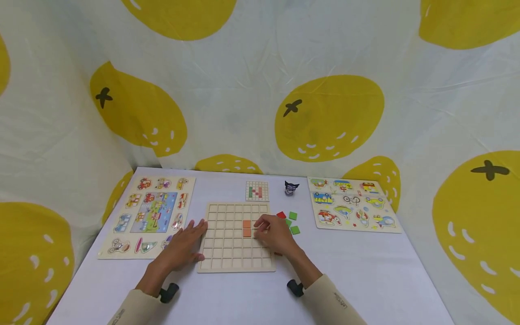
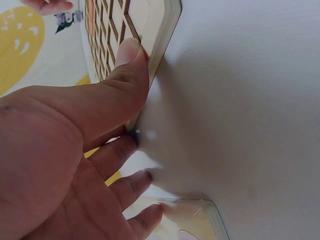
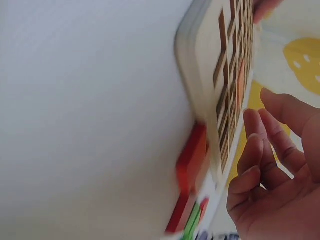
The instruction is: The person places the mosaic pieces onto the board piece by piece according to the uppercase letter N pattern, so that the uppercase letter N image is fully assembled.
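Observation:
A wooden grid board (image 1: 235, 266) lies flat on the table, two orange square tiles (image 1: 247, 224) set one behind the other in its cells. My left hand (image 1: 188, 243) rests at the board's left edge with fingers loosely extended. In the left wrist view its thumb (image 2: 131, 52) touches the board's rim. Over the right part of the board, just right of the orange tiles, hovers my right hand (image 1: 277, 234). Its fingers are bent with a gap between thumb and fingertips, and no tile shows there in the right wrist view.
Green tiles (image 1: 293, 215) and a red tile (image 1: 281, 215) lie right of the board, partly behind my right hand. A small pattern card (image 1: 263, 197) sits behind it, near a dark figurine (image 1: 290, 188). Picture puzzles stand left (image 1: 122, 252) and right (image 1: 357, 229).

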A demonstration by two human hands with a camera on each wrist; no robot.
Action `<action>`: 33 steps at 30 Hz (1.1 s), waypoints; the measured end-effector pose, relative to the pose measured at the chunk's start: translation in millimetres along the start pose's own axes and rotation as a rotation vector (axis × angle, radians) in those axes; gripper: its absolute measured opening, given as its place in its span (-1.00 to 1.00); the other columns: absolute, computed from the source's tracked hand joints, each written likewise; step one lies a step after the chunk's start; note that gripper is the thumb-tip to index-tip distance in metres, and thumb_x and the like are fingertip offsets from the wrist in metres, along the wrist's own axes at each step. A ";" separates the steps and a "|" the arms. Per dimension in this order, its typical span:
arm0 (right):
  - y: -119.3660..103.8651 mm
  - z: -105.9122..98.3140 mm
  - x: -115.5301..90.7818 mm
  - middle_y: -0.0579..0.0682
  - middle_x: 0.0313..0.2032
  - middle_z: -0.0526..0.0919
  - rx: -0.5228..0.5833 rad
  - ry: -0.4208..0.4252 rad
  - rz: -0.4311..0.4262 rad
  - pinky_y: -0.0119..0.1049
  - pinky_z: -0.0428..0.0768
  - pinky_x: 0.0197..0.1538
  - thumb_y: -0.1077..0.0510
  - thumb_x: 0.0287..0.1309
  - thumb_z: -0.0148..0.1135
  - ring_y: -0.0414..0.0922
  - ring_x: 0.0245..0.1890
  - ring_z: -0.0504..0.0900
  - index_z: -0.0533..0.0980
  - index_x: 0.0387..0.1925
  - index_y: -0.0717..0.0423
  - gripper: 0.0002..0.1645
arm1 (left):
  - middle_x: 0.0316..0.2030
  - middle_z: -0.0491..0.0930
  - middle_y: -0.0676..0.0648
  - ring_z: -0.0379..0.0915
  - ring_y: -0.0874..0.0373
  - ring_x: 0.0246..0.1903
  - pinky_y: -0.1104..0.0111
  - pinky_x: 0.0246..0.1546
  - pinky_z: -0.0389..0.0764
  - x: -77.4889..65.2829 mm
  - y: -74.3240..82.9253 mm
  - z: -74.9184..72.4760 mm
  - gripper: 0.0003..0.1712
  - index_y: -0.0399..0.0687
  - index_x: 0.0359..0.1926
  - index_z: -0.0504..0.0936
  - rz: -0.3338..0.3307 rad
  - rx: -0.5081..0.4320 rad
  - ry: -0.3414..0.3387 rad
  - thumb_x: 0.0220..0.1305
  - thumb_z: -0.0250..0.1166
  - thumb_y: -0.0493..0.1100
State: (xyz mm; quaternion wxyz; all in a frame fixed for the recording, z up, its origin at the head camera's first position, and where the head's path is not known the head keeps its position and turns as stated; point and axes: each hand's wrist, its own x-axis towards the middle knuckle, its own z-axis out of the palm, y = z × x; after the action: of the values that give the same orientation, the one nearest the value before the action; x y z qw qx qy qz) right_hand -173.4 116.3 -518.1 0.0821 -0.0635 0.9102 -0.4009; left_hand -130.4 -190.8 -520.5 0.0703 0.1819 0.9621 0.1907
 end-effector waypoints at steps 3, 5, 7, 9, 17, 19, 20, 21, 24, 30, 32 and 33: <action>7.8 -13.4 -5.9 -0.16 -0.37 0.66 0.006 0.018 0.021 -0.33 0.52 -0.33 0.11 0.08 0.46 -0.13 -0.34 0.51 0.65 -0.19 -0.07 -0.78 | 0.52 0.12 -0.22 -0.05 -0.32 0.51 -0.30 0.42 0.05 -0.6 2.0 -1.9 0.13 -0.17 0.52 0.14 -0.008 -0.002 -0.005 -0.01 0.55 -0.12; 14.7 -20.8 -9.4 -0.15 -0.34 0.66 0.007 0.027 0.039 -0.33 0.53 -0.32 0.13 0.07 0.47 -0.12 -0.33 0.51 0.65 -0.18 -0.07 -0.76 | 0.52 0.11 -0.22 -0.06 -0.32 0.51 -0.30 0.42 0.05 -0.9 2.9 -2.9 0.13 -0.17 0.52 0.14 -0.017 0.003 -0.008 -0.01 0.55 -0.12; 22.1 -26.3 -12.8 -0.14 -0.30 0.67 0.004 0.034 0.064 -0.33 0.55 -0.30 0.14 0.05 0.48 -0.10 -0.28 0.52 0.65 -0.17 -0.08 -0.74 | 0.52 0.11 -0.21 -0.06 -0.31 0.51 -0.30 0.42 0.04 -1.1 4.0 -3.7 0.13 -0.16 0.52 0.14 -0.027 0.005 -0.010 -0.01 0.56 -0.13; 29.2 -29.7 -16.1 -0.13 -0.25 0.67 -0.010 0.034 0.092 -0.33 0.56 -0.26 0.14 0.02 0.51 -0.09 -0.23 0.54 0.65 -0.17 -0.09 -0.70 | 0.53 0.11 -0.20 -0.06 -0.30 0.52 -0.30 0.43 0.04 -0.9 4.4 -3.7 0.13 -0.15 0.53 0.14 -0.035 0.006 -0.014 -0.01 0.56 -0.13; 41.1 -28.7 -29.3 -0.15 -0.27 0.66 -0.128 0.046 0.116 -0.32 0.59 -0.19 0.08 -0.03 0.56 -0.14 -0.21 0.56 0.66 -0.19 -0.12 -0.69 | 0.52 0.11 -0.21 -0.06 -0.29 0.52 -0.30 0.42 0.04 -0.3 2.4 -0.4 0.13 -0.16 0.52 0.14 -0.025 0.009 -0.012 -0.01 0.56 -0.12; 39.5 -26.6 -31.3 -0.14 -0.30 0.65 -0.163 0.056 0.110 -0.32 0.55 -0.22 0.09 -0.04 0.57 -0.15 -0.26 0.54 0.67 -0.19 -0.10 -0.68 | 0.52 0.11 -0.22 -0.06 -0.30 0.52 -0.30 0.42 0.04 -0.6 1.2 0.3 0.13 -0.16 0.52 0.15 -0.023 0.007 -0.008 -0.01 0.56 -0.12; 38.5 -25.7 -32.0 -0.14 -0.31 0.64 -0.179 0.061 0.112 -0.33 0.53 -0.23 0.09 -0.05 0.58 -0.16 -0.28 0.51 0.68 -0.20 -0.10 -0.68 | 0.52 0.11 -0.22 -0.06 -0.30 0.52 -0.30 0.42 0.05 -0.6 0.8 0.5 0.13 -0.17 0.52 0.14 -0.021 0.008 -0.007 -0.01 0.56 -0.12; 37.6 -24.9 -32.4 -0.13 -0.32 0.63 -0.193 0.067 0.112 -0.33 0.52 -0.25 0.09 -0.06 0.58 -0.16 -0.29 0.50 0.68 -0.20 -0.09 -0.68 | 0.52 0.11 -0.22 -0.06 -0.30 0.52 -0.30 0.42 0.05 -0.6 0.6 0.7 0.13 -0.17 0.52 0.14 -0.020 0.006 -0.005 -0.01 0.56 -0.12; 35.4 -23.3 -32.6 -0.10 -0.34 0.62 -0.201 0.081 0.125 -0.33 0.50 -0.28 0.10 -0.08 0.59 -0.16 -0.32 0.48 0.69 -0.23 -0.06 -0.69 | 0.52 0.11 -0.23 -0.06 -0.31 0.51 -0.30 0.42 0.05 -0.6 0.5 0.9 0.13 -0.17 0.52 0.15 -0.016 0.005 -0.002 -0.02 0.56 -0.12; 36.1 -22.9 -31.0 -0.11 -0.40 0.57 -0.159 0.089 0.137 -0.36 0.50 -0.32 0.12 -0.07 0.59 -0.15 -0.34 0.48 0.66 -0.30 -0.07 -0.73 | 0.52 0.13 -0.22 -0.05 -0.30 0.51 -0.30 0.42 0.06 -1.0 1.9 0.1 0.13 -0.16 0.52 0.15 -0.019 0.008 0.000 -0.02 0.56 -0.11; 36.4 -23.9 -30.9 -0.12 -0.43 0.55 -0.146 0.090 0.130 -0.36 0.51 -0.34 0.13 -0.06 0.58 -0.15 -0.35 0.48 0.63 -0.33 -0.09 -0.74 | 0.52 0.13 -0.22 -0.05 -0.31 0.51 -0.30 0.41 0.06 -1.0 2.2 -0.1 0.13 -0.17 0.52 0.15 -0.016 0.009 0.002 -0.02 0.56 -0.11; 36.6 -24.1 -30.9 -0.13 -0.44 0.54 -0.142 0.091 0.125 -0.36 0.51 -0.35 0.14 -0.06 0.58 -0.15 -0.36 0.48 0.61 -0.34 -0.10 -0.74 | 0.52 0.13 -0.22 -0.05 -0.31 0.51 -0.30 0.41 0.06 -1.1 2.3 -0.2 0.13 -0.16 0.52 0.15 -0.016 0.009 0.003 -0.02 0.56 -0.11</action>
State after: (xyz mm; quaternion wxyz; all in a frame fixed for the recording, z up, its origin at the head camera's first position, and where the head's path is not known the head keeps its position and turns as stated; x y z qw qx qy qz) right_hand -149.8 163.7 -526.1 0.0606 0.0062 0.9412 -0.3322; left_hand -128.7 -189.4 -519.4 0.0698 0.1744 0.9644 0.1861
